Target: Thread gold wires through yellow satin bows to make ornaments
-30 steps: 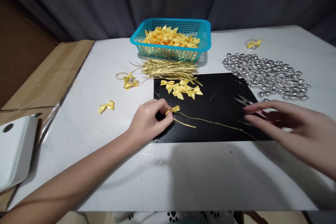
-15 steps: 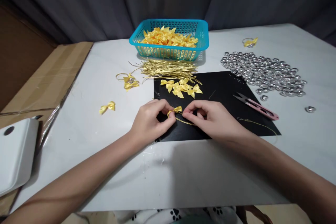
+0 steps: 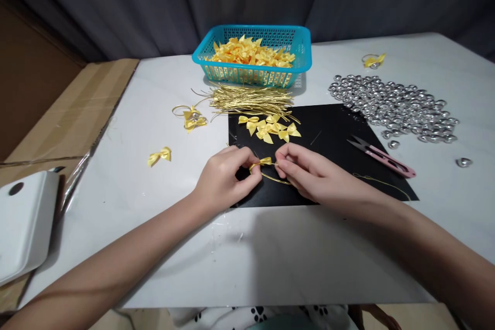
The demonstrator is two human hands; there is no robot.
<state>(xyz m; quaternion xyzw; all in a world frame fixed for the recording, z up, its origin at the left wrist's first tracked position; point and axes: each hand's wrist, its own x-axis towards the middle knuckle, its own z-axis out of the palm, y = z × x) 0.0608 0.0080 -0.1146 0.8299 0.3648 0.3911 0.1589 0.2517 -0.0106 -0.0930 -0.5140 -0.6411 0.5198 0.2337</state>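
Note:
My left hand (image 3: pixel 228 175) pinches a small yellow ribbon bow (image 3: pixel 265 161) between thumb and forefinger, above the black sheet (image 3: pixel 332 124). Close by on the right, my right hand (image 3: pixel 309 167) is closed in a pinch on a thin gold cord (image 3: pixel 274 164) that comes out beside the bow. Another stretch of gold cord curves below the bow between both hands; where it ends is hidden by the fingers. Several loose yellow bows (image 3: pixel 265 131) lie on the sheet just beyond my fingertips.
Behind the sheet lie a bundle of gold cords (image 3: pixel 251 99) and a teal basket (image 3: pixel 305 62) of bows. To the right are pink-handled thread snips (image 3: pixel 382 157) and many silver heart beads (image 3: pixel 398 105). A finished-looking bow piece (image 3: pixel 194 118) and a white device (image 3: pixel 27 221) are at left.
My right hand has drawn slightly right, away from the bow, and a short straight piece of cord now shows between them. The left hand keeps its pinch. The view has shifted a little.

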